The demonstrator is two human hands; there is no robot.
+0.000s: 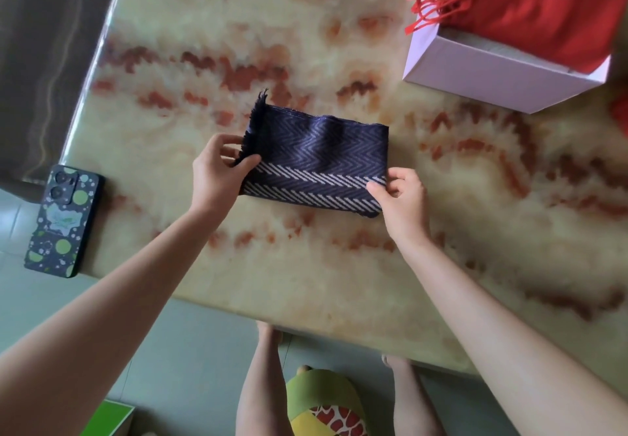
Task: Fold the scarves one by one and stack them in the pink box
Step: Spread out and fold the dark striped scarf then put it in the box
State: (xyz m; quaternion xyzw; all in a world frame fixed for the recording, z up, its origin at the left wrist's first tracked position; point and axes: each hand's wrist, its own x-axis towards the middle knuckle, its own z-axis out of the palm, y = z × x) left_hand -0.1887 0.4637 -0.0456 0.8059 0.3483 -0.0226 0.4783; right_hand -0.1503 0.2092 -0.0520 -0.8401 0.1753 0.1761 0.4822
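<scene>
A folded navy scarf (316,160) with a grey zigzag pattern and white striped bands is held over the middle of the marble table (306,27). My left hand (219,177) pinches its fringed left end between thumb and fingers. My right hand (402,202) pinches its right folded edge. The pink box (492,75) stands at the far right corner of the table. A red scarf (530,4) with tassels lies in it and hangs over its left rim.
A phone (63,221) in a dark case with green dots lies at the table's left edge. The table's near edge runs diagonally across the lower view, with my legs and green floor below. A green object (108,418) sits at the bottom left.
</scene>
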